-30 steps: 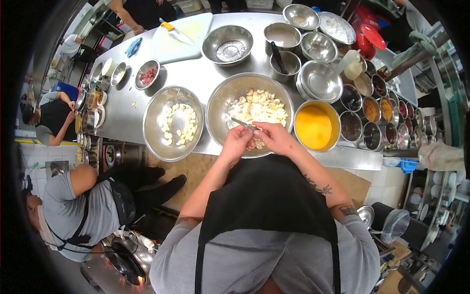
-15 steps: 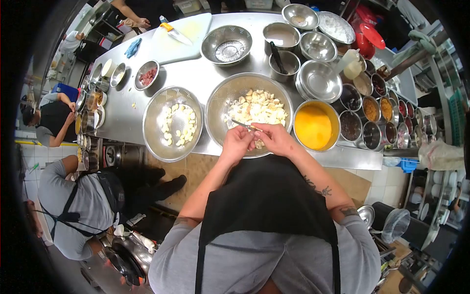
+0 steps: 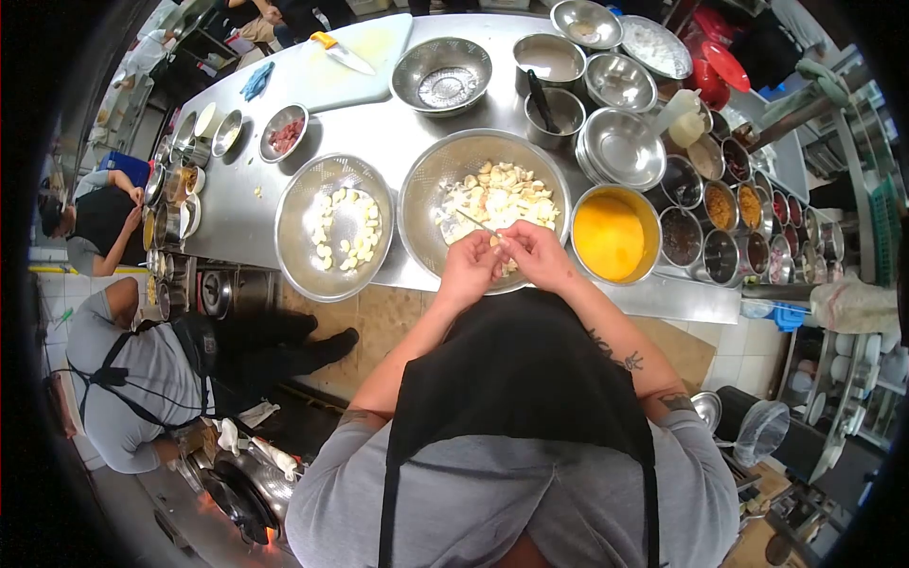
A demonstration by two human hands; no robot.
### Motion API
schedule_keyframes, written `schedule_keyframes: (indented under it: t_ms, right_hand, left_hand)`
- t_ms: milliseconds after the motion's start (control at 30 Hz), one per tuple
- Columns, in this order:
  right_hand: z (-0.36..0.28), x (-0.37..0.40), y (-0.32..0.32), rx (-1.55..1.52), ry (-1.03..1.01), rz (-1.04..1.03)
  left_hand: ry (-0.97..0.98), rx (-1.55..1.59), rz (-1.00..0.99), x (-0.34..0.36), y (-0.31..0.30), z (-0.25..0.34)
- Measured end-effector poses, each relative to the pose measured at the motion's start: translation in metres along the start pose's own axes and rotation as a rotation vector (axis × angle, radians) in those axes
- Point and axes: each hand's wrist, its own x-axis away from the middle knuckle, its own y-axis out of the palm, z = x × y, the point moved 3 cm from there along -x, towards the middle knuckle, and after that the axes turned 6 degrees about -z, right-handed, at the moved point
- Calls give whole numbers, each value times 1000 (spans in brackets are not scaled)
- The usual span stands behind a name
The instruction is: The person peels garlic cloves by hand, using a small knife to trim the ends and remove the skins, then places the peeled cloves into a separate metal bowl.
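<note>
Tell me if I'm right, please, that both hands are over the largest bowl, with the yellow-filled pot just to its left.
No: the head view shows the yellow-filled pot just to the right of the largest bowl; the left hand and right hand are over that bowl.

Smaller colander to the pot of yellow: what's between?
The larger colander, holding pale pieces, with left hand and right hand at its near side. The head view shows it.

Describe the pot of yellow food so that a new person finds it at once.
On the steel table, find the widest bowl. The pot stands just right of it, at the near edge. Unlike the smaller pots farther right, it shows a broad, bright yellow surface.
</note>
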Motion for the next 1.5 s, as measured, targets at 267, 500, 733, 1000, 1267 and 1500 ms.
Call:
schedule_keyframes:
  t_ms: [267,500,733,1000,1267,1500]
  right_hand:
    - [-20,-1,-7,-224,148,-73]
    - [-36,-3,-4,-62,48,-68]
    - [-34,-6,0,3,50,-146]
    - [-23,-16,-3,-117,49,-11]
    - [-8,-23,-16,130,236,27]
    - [6,-21,-15,370,197,50]
  left_hand:
    - [48,-37,-35,1,-19,4]
    - [-87,412,-94,9,-20,6]
    - [-59,551,-113,7,-22,9]
    - [-61,327,-178,7,-34,-2]
    - [-79,481,-54,6,-38,2]
    - [-45,568,24,1,-40,-11]
